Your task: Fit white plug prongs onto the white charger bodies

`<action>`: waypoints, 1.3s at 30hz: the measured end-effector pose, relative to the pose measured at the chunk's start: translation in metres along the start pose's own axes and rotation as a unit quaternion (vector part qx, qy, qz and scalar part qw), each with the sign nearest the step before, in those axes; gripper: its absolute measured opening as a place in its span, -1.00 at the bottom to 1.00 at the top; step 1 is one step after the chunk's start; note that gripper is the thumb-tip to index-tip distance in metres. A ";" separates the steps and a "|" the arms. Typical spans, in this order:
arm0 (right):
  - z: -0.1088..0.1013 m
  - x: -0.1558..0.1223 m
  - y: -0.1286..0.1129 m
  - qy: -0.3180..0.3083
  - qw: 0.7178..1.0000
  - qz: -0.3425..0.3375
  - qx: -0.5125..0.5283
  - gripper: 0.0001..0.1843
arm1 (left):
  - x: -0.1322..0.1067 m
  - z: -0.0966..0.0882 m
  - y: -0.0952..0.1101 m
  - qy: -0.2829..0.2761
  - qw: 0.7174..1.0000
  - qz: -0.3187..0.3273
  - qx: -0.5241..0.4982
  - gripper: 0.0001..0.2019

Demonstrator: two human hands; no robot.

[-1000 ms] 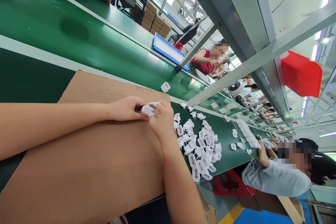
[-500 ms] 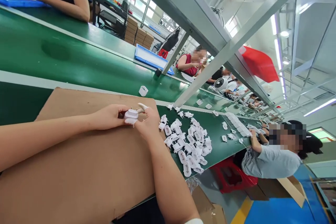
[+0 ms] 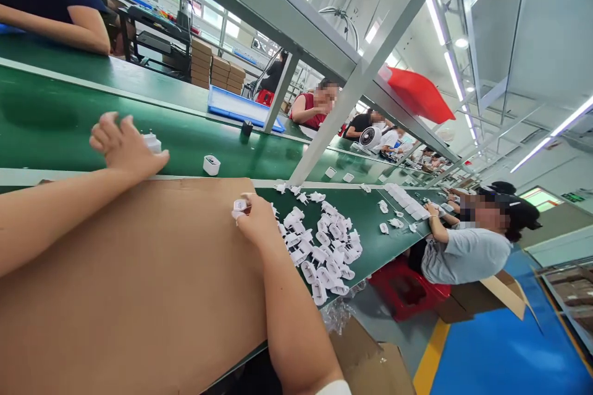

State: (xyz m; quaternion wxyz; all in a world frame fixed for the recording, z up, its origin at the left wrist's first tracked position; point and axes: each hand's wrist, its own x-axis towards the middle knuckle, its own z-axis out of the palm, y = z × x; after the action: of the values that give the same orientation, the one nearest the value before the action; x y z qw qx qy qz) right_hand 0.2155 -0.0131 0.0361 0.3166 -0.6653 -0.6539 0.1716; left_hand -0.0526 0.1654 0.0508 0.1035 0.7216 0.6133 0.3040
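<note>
My left hand [image 3: 124,147] is stretched over the green belt, its fingers spread apart. Beside its thumb stands a white plug-like piece [image 3: 152,142] with small pins on top, partly hidden by the hand. My right hand [image 3: 256,217] is closed around a white plug part [image 3: 239,206] above the right edge of a cardboard sheet [image 3: 152,284]. Right of that hand lies a loose pile of white plug parts [image 3: 327,241], many with prongs showing. Another white housing [image 3: 212,165], hollow at one end, rests on the belt between my hands.
A slanted metal post [image 3: 324,120] rises at the belt's edge. Across the belt lie a blue tray [image 3: 241,108] and a small black block [image 3: 247,128]. A co-worker in a grey shirt [image 3: 467,256] sits to the right, near a row of white pieces [image 3: 407,200].
My hands, together on one white piece before, are now apart. The left has moved left onto the belt and opened beside a white piece; the right holds a white plug part. The view has shifted.
</note>
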 end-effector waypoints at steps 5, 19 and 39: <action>0.011 0.009 0.009 0.034 0.983 0.022 0.180 -0.37 | -0.017 0.023 0.050 0.004 0.989 0.136 0.051 -0.12; 0.014 0.011 0.004 0.062 0.941 0.019 0.332 -0.48 | -0.067 0.035 0.057 -0.145 0.970 0.178 -0.080 -0.45; 0.018 -0.011 -0.016 0.025 0.987 -0.154 0.027 -0.64 | -0.110 0.035 0.048 -0.323 0.890 0.225 -0.228 -0.62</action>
State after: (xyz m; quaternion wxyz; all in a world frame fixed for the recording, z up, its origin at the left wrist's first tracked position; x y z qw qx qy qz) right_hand 0.1904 -0.0215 0.0308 0.3736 -0.5522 -0.7352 0.1221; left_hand -0.0007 0.0578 0.0140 0.3864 0.8554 0.2808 0.2005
